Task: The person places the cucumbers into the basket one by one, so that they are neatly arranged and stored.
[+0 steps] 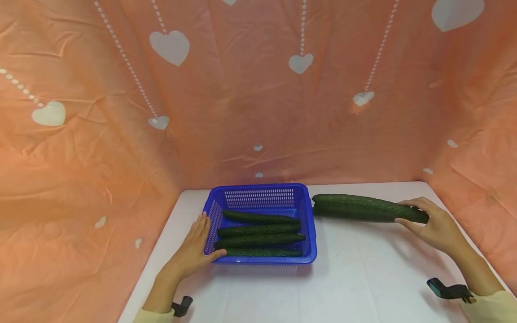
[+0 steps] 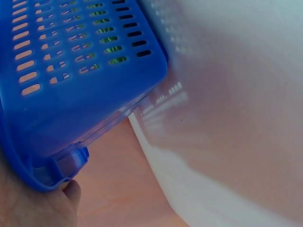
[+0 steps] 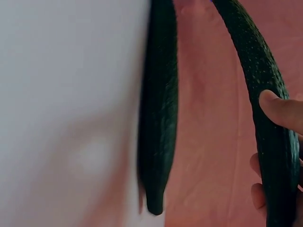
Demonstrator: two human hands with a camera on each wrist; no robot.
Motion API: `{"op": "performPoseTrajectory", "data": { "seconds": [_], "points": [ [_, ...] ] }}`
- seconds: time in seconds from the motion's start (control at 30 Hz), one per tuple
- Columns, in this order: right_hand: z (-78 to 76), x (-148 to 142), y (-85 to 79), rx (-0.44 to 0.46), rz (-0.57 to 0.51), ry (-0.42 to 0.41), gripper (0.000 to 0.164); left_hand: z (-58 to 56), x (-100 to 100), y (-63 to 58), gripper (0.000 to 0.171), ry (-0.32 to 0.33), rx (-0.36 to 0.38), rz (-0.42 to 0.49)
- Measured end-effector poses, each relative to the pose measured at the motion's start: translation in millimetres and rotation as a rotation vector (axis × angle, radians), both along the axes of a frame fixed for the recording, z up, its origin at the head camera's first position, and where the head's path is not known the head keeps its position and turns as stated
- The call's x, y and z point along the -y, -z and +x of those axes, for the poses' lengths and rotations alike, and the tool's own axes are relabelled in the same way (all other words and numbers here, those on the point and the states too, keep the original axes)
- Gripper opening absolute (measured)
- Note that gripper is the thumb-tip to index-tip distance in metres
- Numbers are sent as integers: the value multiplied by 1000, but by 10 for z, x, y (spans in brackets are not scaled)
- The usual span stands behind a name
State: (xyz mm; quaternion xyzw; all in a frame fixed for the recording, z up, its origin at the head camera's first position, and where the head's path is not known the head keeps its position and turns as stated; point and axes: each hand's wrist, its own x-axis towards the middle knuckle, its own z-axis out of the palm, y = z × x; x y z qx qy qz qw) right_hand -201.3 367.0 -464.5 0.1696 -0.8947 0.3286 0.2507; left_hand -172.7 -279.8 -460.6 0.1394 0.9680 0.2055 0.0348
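My left hand (image 1: 193, 249) rests on the near left corner of a blue plastic basket (image 1: 263, 259), its fingers laid straight along the left rim and the thumb on the front rim. Inside lie several dark green cucumbers (image 1: 260, 240), roughly side by side. At the right my right hand (image 1: 436, 226) grips a cucumber (image 1: 363, 204) near one end, thumb on the near side. In the right wrist view this held cucumber (image 3: 258, 71) is raised above a second cucumber (image 3: 161, 118) lying on the table. In the head view the two overlap, their far ends close to the basket's right rim.
A white-covered table (image 1: 343, 287) lies under everything. Orange cloth (image 1: 258, 112) with white hearts hangs behind it and on both sides. A dark strap end (image 1: 448, 289) juts from the right wrist, another dark piece (image 1: 182, 306) from the left.
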Motion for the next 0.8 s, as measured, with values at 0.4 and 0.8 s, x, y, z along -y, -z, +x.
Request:
{"op": "performPoseTrajectory", "data": {
  "seconds": [0.4, 0.8],
  "points": [
    [-156, 461, -339, -1, 27, -4, 50, 5, -4, 7, 118, 1, 10, 11],
    [-502, 1245, -495, -75, 84, -128, 50, 11, 10, 1, 118, 0, -1, 13]
  ]
}}
